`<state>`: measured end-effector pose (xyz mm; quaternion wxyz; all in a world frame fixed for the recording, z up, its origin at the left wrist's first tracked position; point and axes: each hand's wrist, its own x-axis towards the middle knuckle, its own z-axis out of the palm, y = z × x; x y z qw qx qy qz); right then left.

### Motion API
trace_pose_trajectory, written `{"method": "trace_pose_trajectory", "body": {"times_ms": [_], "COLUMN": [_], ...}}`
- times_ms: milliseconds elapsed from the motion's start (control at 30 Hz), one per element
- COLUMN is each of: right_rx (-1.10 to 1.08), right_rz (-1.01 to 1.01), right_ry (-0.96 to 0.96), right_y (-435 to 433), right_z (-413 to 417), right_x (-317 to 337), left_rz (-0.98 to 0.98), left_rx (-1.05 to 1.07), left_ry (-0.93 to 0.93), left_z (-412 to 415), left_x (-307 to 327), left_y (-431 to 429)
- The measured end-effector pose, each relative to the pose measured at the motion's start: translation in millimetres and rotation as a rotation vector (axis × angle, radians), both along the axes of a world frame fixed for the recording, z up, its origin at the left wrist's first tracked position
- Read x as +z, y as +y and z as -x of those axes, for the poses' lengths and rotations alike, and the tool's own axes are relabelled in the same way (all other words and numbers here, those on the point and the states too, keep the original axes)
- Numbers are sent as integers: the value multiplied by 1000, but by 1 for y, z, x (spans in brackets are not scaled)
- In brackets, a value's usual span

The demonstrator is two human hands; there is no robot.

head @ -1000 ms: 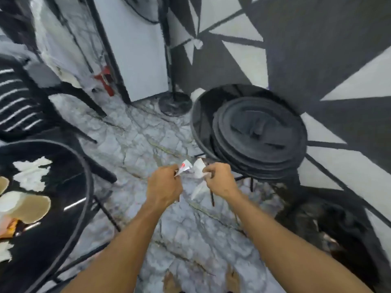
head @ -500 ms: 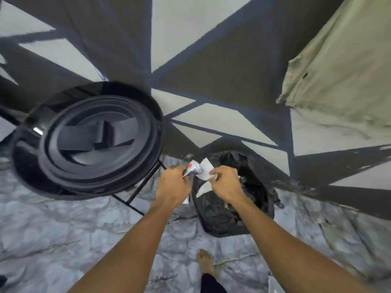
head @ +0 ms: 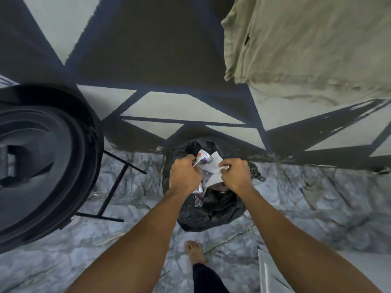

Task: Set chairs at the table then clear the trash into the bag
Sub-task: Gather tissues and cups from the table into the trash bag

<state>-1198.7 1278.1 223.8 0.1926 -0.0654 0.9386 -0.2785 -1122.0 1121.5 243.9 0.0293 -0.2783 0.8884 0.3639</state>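
A bare foot (head: 194,251) stands on the veined grey marble floor (head: 306,208), just before the black trash bag (head: 211,210), a crumpled, glossy plastic sack slumped open on that floor. Directly over the bag's mouth, the left hand (head: 185,175) is closed around a shiny crinkled foil wrapper (head: 202,158) with a red spot, and the right hand (head: 236,175) pinches a creased white paper napkin (head: 214,168). Left of the bag stands a round black table (head: 42,161) on thin metal legs. Behind the bag rises a wall (head: 169,106) painted in dark and pale triangles; a wrinkled olive cloth (head: 313,45) hangs up to the right.
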Motion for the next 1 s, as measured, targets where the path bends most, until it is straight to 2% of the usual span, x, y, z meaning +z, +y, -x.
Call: {"method": "trace_pose_trajectory", "body": {"times_ms": [167,267,533,767,1000], "right_rx": [-4,-1,306,618,1011], "right_rz": [-10,2,7,47,59], "right_ry": [4,-42,-123,-95,-43], "right_y": [10,12,-57,-171,-300], "right_z": [13,11,-31,-133,-321], "right_x": [-1,-2,6,33,64], "left_rz": [26,23,11,55,69], "left_rx": [-89,-99,-5,203,561], "left_ry": [-136,-148,-102,-83,-54], "left_z": [17,12,-58,-199,-412], "left_x": [-4,-8,-1,24,44], "left_y": [14,9,-51,-128,-209]}}
